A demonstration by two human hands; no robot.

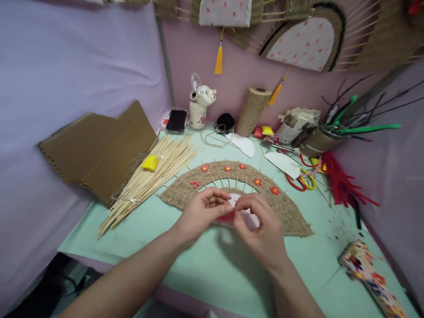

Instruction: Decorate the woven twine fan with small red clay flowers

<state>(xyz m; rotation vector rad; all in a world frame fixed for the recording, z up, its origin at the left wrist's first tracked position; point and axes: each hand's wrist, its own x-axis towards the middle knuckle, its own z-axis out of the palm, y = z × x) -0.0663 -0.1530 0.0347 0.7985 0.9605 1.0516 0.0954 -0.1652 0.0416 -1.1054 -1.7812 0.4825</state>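
Observation:
My left hand and my right hand meet in front of me, thumbs and fingertips pinched close together. What they pinch is too small and too covered to make out. Just beneath the fingertips shows a patch of red, mostly hidden. Behind and below the hands lies a fan-shaped piece woven from twine over thin sticks. Red flowers with yellow centres dot its arched band, and a cluster of small red pieces sits at its left. My hands cover part of its pale centre.
Bundled thin sticks with a yellow packet lie left, beside folded cardboard. Along the back stand a twine spool, a white floral bottle and a tool pot. Scissors and a patterned glue gun are right.

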